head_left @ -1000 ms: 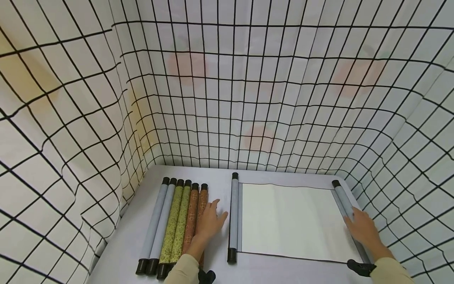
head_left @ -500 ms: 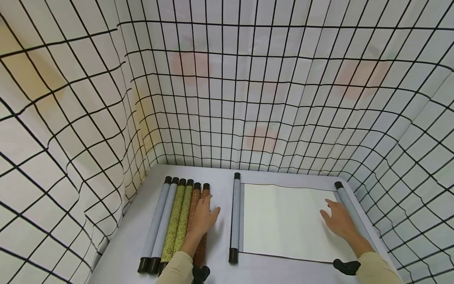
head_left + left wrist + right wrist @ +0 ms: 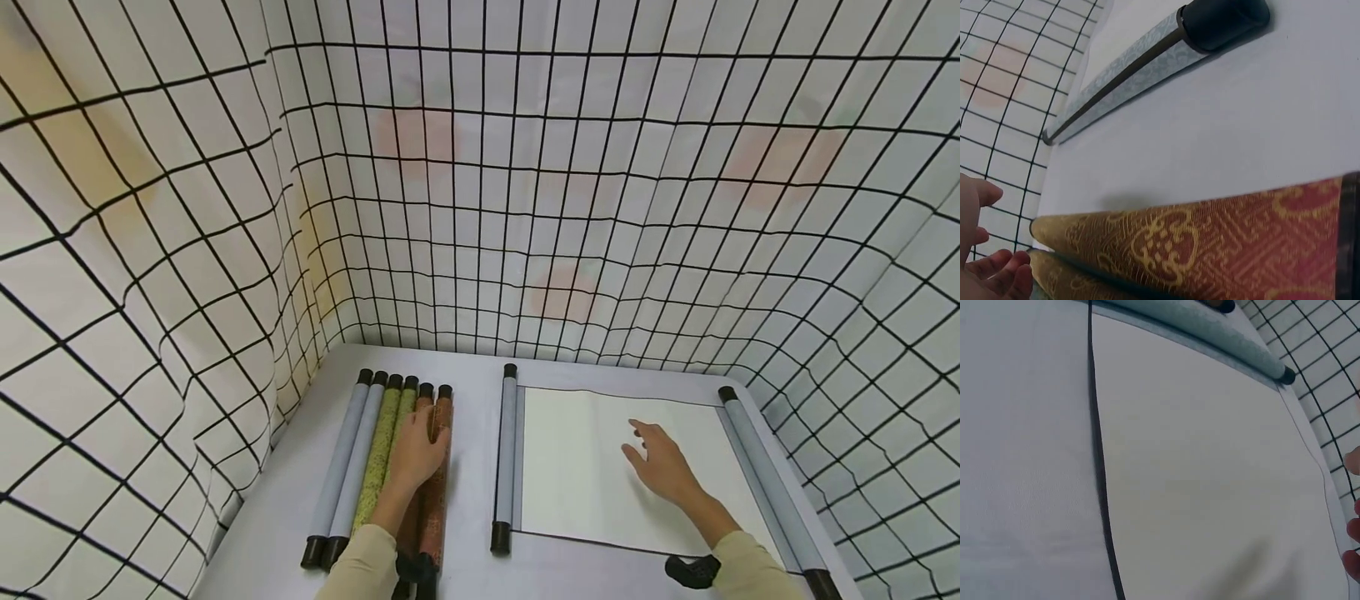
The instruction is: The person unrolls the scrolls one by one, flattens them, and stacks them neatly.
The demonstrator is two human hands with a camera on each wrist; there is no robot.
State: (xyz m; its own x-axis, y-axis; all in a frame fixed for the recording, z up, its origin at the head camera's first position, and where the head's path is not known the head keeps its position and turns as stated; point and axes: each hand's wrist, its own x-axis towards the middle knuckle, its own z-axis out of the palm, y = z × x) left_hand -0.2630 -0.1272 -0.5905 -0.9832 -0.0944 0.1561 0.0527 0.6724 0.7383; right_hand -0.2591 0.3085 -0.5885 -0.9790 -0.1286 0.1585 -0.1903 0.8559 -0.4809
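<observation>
A hanging scroll lies unrolled, its white paper (image 3: 570, 475) spread between a left roller (image 3: 507, 450) and a right roller (image 3: 772, 479), both grey-blue with black ends. My right hand (image 3: 663, 468) hovers over the paper with fingers loosely bent, casting a shadow on it. Over the reddish-brown rolled scrolls (image 3: 435, 521) is my left hand (image 3: 417, 450), hiding part of them. The left wrist view shows its fingers (image 3: 1004, 272) slightly bent beside the far end of a gold-patterned brown scroll (image 3: 1179, 240), nothing between them.
Further left lie two green patterned scrolls (image 3: 378, 454) and two grey-blue scrolls (image 3: 341, 475), side by side. A white table (image 3: 472, 500) carries everything. White walls with a black wire grid (image 3: 555, 250) enclose the back and sides.
My right hand has come off the right roller and moved left over the paper. My left hand has shifted left onto the area of the brown scrolls.
</observation>
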